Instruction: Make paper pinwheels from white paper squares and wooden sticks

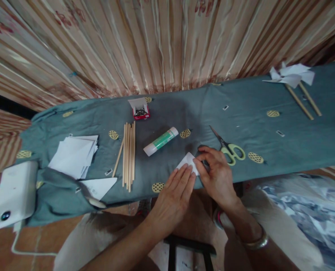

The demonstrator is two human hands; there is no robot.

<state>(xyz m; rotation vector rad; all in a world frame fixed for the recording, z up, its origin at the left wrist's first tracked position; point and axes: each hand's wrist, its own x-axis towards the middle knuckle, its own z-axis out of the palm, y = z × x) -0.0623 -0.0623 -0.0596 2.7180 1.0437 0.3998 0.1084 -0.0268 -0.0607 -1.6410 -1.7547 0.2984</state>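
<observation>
A small white paper piece lies on the teal cloth-covered board near its front edge. My left hand rests flat on the paper's near part, fingers stretched out together. My right hand presses on the paper's right edge with curled fingers and thumb. Yellow-handled scissors lie just right of my right hand. A glue stick with a green label lies on its side behind the paper.
Several wooden sticks lie side by side left of the glue. A stack of white paper squares and a folded triangle sit farther left. A red box of pins stands behind. Finished paper pinwheels lie far right. A white device sits at the left end.
</observation>
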